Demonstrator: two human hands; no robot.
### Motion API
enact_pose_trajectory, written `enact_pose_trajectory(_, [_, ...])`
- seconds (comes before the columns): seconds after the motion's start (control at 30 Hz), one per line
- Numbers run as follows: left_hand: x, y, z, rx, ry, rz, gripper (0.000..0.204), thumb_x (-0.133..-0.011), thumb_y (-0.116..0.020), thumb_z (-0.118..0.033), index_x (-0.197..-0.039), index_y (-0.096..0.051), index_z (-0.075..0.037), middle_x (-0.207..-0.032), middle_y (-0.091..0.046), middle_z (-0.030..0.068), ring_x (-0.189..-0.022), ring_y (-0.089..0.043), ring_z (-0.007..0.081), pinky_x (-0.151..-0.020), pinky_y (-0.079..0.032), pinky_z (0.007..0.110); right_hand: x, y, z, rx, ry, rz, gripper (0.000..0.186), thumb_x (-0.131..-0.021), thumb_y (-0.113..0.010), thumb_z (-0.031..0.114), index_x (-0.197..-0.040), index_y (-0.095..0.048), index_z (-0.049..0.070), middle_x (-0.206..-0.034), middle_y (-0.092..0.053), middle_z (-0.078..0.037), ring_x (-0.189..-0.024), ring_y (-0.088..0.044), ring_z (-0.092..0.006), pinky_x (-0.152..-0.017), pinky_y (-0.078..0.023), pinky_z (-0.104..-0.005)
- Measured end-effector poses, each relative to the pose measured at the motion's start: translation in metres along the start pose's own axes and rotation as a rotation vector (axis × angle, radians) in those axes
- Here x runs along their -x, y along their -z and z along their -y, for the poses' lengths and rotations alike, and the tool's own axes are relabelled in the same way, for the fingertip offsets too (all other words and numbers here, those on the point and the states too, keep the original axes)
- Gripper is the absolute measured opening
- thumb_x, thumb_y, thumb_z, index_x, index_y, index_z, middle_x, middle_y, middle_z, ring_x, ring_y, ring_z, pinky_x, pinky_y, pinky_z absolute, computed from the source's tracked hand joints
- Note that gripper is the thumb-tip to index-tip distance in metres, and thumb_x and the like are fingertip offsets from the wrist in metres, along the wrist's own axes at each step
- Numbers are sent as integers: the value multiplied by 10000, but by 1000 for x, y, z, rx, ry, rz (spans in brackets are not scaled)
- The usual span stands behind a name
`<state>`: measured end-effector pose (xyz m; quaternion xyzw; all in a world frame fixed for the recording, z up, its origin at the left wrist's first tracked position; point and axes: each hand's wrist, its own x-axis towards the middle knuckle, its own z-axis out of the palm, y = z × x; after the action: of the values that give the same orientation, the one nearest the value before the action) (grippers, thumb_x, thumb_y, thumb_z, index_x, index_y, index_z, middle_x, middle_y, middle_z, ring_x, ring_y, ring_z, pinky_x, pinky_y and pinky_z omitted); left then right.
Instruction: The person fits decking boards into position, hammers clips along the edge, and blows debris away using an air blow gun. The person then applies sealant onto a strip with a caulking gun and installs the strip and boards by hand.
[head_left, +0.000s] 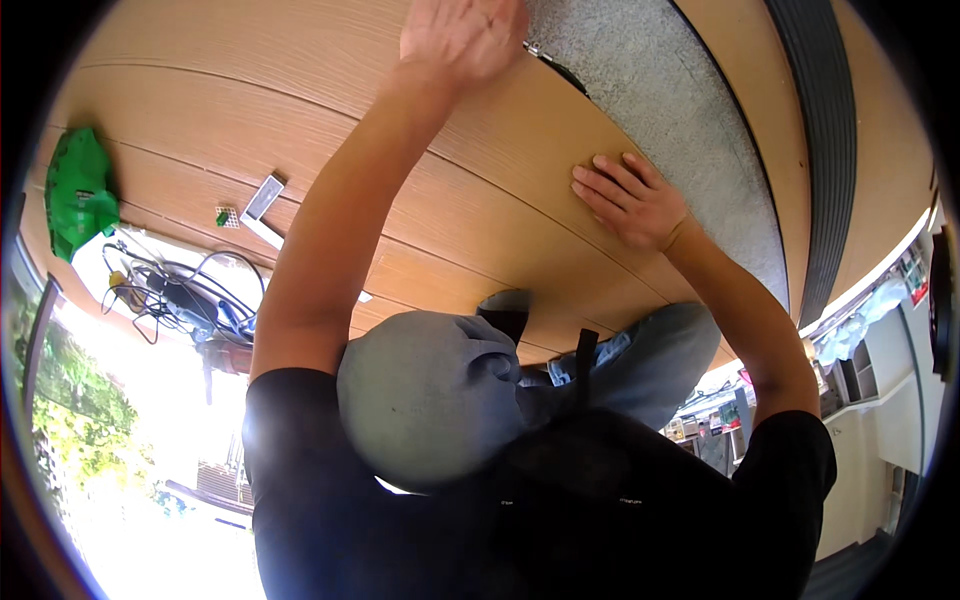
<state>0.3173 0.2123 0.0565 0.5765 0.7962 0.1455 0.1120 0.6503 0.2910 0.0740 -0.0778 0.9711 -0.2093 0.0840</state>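
My left hand (465,40) is at the top edge, over a brown wood-grain board (500,150). Its fingers are curled closed, and whatever they hold is hidden or cut off by the frame. A thin dark and metallic piece (558,68) shows just beside that hand, along the board's edge; I cannot tell whether the hand grips it. My right hand (632,203) lies flat on the same board near its curved right edge, fingers stretched and nothing in them. Past this edge lies a grey, speckled, carpet-like surface (670,90).
To the left are a green bag-like thing (82,195), a metal square (262,205), a small green piece on a tan grid (226,217) and tangled black cables (175,285). A black ribbed strip (828,130) runs down the right. My bent knee (430,395) is below.
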Motion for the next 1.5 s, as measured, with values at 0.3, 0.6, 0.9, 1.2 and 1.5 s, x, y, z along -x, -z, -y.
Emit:
enact_pose_trajectory(0.3, [-13, -1, -3, -33, 119, 20, 389, -927, -620, -256, -1275, -637, -81, -1217, -625, 165, -1150, -585, 358, -972, -466, 498, 7, 7, -1, -61, 6, 6, 550, -929, -614, 235, -1470, -571, 152, -1599, -482, 14, -1489, -411, -199, -1246, -288, -440])
enact_pose_trajectory(0.6, [-8, -14, 4, 44, 8, -218, 274, -926, -674, -190, -1192, -707, -246, -1048, -651, 1, -1002, -612, 247, -873, -458, 415, 13, 2, -4, -157, 29, -7, 581, -917, -600, 222, -1486, -544, 120, -1616, -457, -18, -1506, -393, -224, -1284, -234, -460])
enact_pose_trajectory(0.9, [-12, -21, 15, 144, 39, -370, 177, -958, -664, -120, -1104, -755, -161, -960, -690, 40, -916, -635, 281, -856, -500, 421, 11, 3, -7, -151, 74, -131, 569, -905, -648, 199, -1459, -568, 100, -1590, -491, -28, -1485, -426, -238, -1265, -267, -466])
enact_pose_trajectory(1.2, [-11, -16, 7, 16, -9, -380, 180, -962, -661, -120, -1099, -766, -171, -951, -683, 63, -913, -630, 294, -855, -508, 429, 17, -2, 6, -8, 29, -169, 500, -1000, -566, 269, -1479, -543, 126, -1607, -459, 16, -1531, -338, -205, -1298, -228, -453])
enact_pose_trajectory(1.5, [40, 78, -53, 971, 172, -400, 408, -965, -666, -69, -1366, -599, -34, -1104, -656, 25, -1042, -592, 130, -913, -499, 313, 45, -38, 55, 295, -2, -193, 511, -1035, -471, 272, -1518, -490, 105, -1659, -384, -33, -1544, -314, -228, -1283, -233, -463])
